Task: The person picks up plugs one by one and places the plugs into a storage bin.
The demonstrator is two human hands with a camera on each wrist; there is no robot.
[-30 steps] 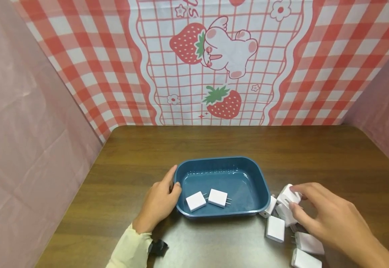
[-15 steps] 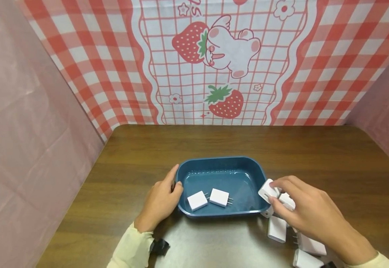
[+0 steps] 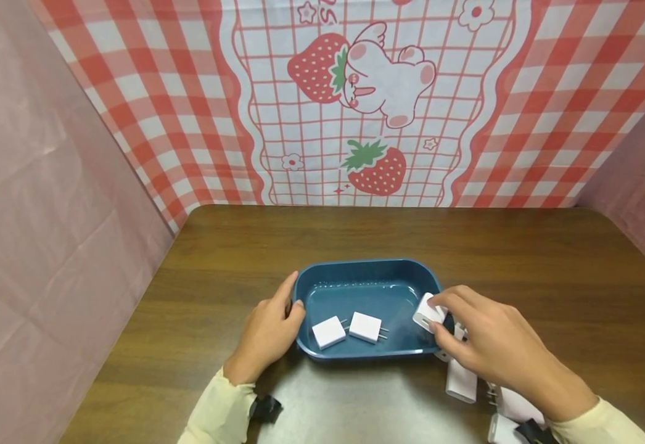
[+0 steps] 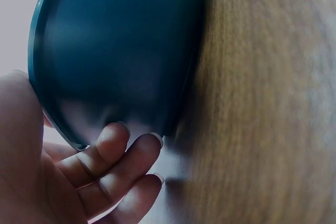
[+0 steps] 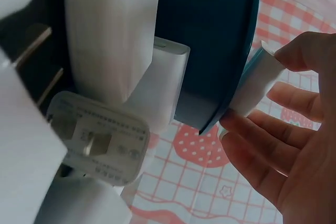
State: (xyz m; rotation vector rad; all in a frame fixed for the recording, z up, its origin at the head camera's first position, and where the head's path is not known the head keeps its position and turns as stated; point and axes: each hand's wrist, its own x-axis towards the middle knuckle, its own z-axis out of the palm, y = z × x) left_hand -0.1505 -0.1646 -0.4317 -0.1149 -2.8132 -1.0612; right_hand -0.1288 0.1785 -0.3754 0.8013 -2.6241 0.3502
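a white charger is held tilted over the right end of a blue tray. the right hand has it pinched between thumb and fingers. the left hand is clamped on the tray's left end, thumb at the rim, bent fingers against the outer wall. inside the tray, toward its near side, lie a left charger and a right charger, side by side, prongs toward the surface's right edge. the tray lies on the brown wooden surface, between its left and right edges, well apart from the far edge. by the tray's near right corner, partly hidden by the right hand, sits a group of loose chargers; the right wrist view shows small print on one. behind the far edge hangs a red-and-white checked cloth with strawberries. both sleeves are pale yellow.
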